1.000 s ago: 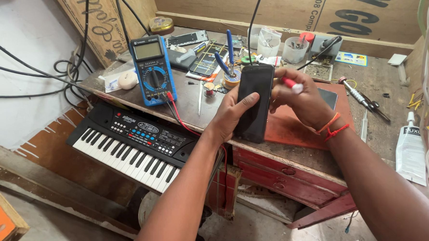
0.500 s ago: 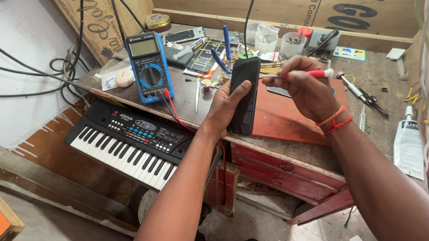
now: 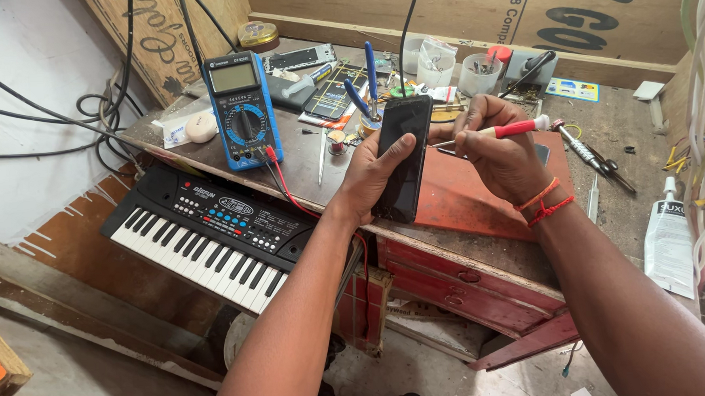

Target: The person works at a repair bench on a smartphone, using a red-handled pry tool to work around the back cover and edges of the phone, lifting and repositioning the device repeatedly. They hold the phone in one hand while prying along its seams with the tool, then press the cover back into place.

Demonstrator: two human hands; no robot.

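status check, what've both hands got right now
Left hand grips black phone upright. Right hand holds red-handled screwdriver, tip at phone's edge. Blue multimeter stands clear, left.

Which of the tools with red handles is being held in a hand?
The red-handled screwdriver in the right hand, its tip toward the black phone held by the left hand. The other red-handled tool lies on the bench.
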